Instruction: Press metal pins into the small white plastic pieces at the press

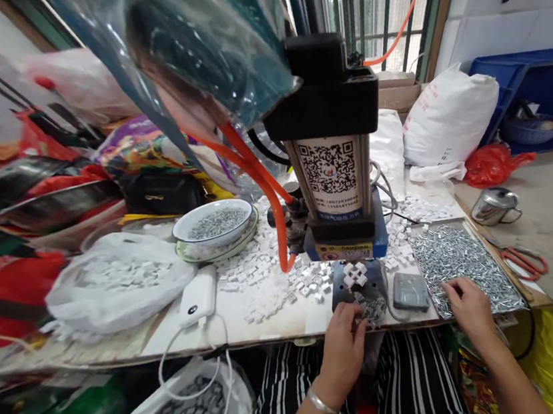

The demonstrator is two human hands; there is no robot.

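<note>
My left hand [344, 343] is at the front edge of the press base [342, 289], its fingertips drawn in beside a small heap of metal pins [371, 310]. What those fingers hold, if anything, is too small to tell. Just beyond them, a few small white plastic pieces [355, 275] sit under the press [333, 174]. Over a tray of loose metal pins [469, 261], my right hand [471, 313] has its thumb and forefinger pinched close to the pins. I cannot make out whether a pin is between them.
Loose white pieces [269, 266] cover much of the table. Left stand a bowl of pins [217, 223], a white power bank [199, 297] and a plastic bag of pieces [121, 278]. Right are a grey box [411, 292], scissors [526, 263] and a metal mug [494, 205]. An orange hose [275, 213] hangs beside the press.
</note>
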